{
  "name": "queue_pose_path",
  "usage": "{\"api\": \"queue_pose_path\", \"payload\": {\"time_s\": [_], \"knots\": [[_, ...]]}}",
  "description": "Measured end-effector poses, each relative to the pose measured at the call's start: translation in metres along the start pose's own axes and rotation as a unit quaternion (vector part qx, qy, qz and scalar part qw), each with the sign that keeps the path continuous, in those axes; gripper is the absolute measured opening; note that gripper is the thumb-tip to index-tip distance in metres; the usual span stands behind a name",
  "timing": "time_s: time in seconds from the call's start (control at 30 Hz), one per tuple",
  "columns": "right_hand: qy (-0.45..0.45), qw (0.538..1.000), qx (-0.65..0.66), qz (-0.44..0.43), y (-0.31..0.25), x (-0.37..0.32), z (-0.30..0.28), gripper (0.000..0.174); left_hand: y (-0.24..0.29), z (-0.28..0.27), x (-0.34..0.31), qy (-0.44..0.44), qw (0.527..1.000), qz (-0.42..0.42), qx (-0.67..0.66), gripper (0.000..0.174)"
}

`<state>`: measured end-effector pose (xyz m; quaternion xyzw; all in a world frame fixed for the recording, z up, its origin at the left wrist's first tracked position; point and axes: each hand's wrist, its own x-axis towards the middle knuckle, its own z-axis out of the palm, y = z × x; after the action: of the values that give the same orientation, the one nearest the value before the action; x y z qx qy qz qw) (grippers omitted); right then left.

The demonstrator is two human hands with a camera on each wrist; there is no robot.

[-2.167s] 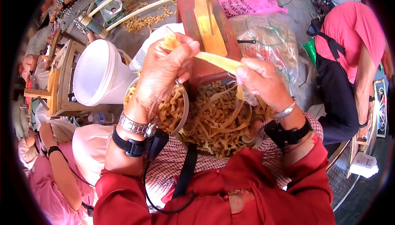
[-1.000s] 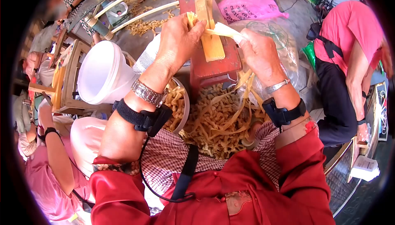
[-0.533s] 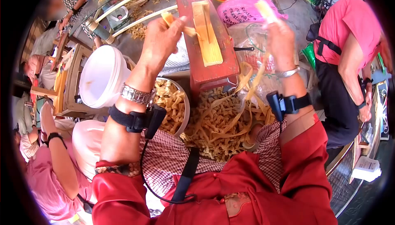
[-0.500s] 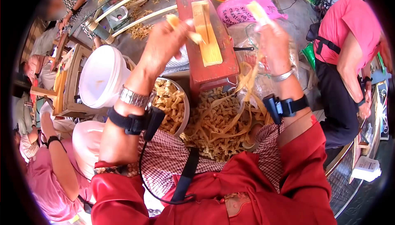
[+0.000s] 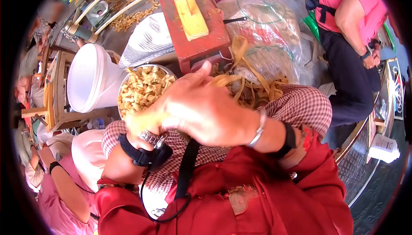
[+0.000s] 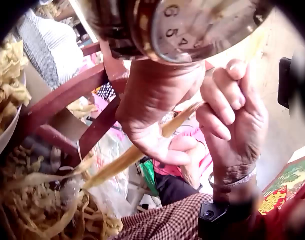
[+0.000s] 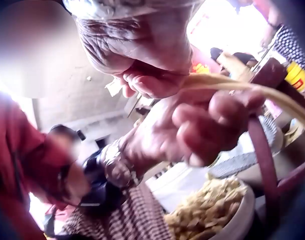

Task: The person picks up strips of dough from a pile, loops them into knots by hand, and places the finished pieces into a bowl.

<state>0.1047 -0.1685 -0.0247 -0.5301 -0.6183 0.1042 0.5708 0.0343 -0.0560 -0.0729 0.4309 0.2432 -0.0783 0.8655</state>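
My right hand [image 5: 210, 110] is blurred and crosses over my left hand [image 5: 148, 117], low before the red bench [image 5: 201, 50]. In the left wrist view, a long yellowish strip [image 6: 120, 165] runs through the thumb and fingers of my left hand [image 6: 157, 105] to the curled fingers of my right hand [image 6: 235, 110]. From the right wrist view, the strip [image 7: 212, 80] lies along my left hand [image 7: 202, 125] and enters the grip of my right hand [image 7: 137, 50]. A slotted wooden block [image 5: 195, 22] rests on the bench.
A round container [image 5: 171, 72] of cut pieces [image 5: 143, 87] stands beside a white bucket [image 5: 86, 78]. Loose strips [image 5: 242, 54] hang near a clear plastic bag [image 5: 274, 37]. People sit at left and right.
Both hands have come down from beside the wooden block towards the lap, and the right has crossed over the left. The head view has shifted, so the bench appears higher and further left.
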Motion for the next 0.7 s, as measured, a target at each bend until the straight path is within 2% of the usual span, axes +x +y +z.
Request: {"api": "queue_pose_path", "payload": {"time_s": [0.07, 0.1, 0.17, 0.23, 0.37, 0.4, 0.47, 0.5, 0.57, 0.6, 0.63, 0.67, 0.7], "knots": [[-0.041, 0.999, 0.016, -0.015, -0.015, -0.01, 0.02, 0.019, 0.042, 0.038, -0.016, -0.009, 0.984, -0.165, 0.068, 0.049], [-0.071, 0.997, 0.037, -0.015, -0.017, -0.016, 0.03, 0.021, 0.037, 0.039, -0.014, 0.01, 0.983, -0.172, 0.066, 0.046], [-0.086, 0.992, 0.094, -0.01, -0.03, -0.022, 0.045, 0.02, 0.032, 0.032, -0.006, -0.014, 0.987, -0.155, 0.029, 0.044], [-0.101, 0.99, 0.102, -0.013, -0.042, -0.024, 0.047, 0.018, 0.041, 0.027, -0.007, -0.072, 0.99, -0.118, 0.015, 0.032], [0.106, 0.992, 0.059, -0.032, -0.037, -0.005, 0.019, 0.016, 0.062, 0.02, -0.019, -0.043, 0.997, -0.01, 0.07, 0.018], [0.168, 0.985, 0.039, 0.02, -0.027, -0.004, 0.01, 0.014, 0.062, 0.019, -0.02, -0.026, 0.989, 0.05, 0.136, 0.017], [0.236, 0.958, 0.074, 0.146, -0.011, 0.0, -0.011, 0.015, 0.062, 0.032, -0.03, -0.014, 0.98, 0.115, 0.162, 0.02], [0.24, 0.937, 0.13, 0.22, -0.004, 0.004, -0.021, 0.018, 0.065, 0.026, -0.027, -0.069, 0.983, 0.066, 0.158, 0.02], [0.261, 0.943, 0.104, 0.177, 0.018, 0.008, -0.018, 0.025, 0.062, 0.021, -0.025, -0.069, 0.967, 0.093, 0.226, 0.021], [0.245, 0.915, 0.209, 0.243, 0.017, 0.003, -0.016, 0.038, 0.064, 0.017, -0.023, -0.08, 0.961, 0.1, 0.245, 0.023], [0.225, 0.92, 0.185, 0.263, 0.016, 0.003, -0.017, 0.038, 0.065, 0.016, -0.023, -0.09, 0.954, 0.107, 0.264, 0.027], [0.204, 0.923, 0.161, 0.283, 0.017, 0.003, -0.019, 0.038, 0.069, 0.021, -0.029, -0.059, 0.93, 0.151, 0.329, 0.017], [0.184, 0.926, 0.137, 0.301, 0.021, 0.005, -0.021, 0.038, 0.071, 0.024, -0.032, -0.027, 0.901, 0.196, 0.387, 0.015]]}}
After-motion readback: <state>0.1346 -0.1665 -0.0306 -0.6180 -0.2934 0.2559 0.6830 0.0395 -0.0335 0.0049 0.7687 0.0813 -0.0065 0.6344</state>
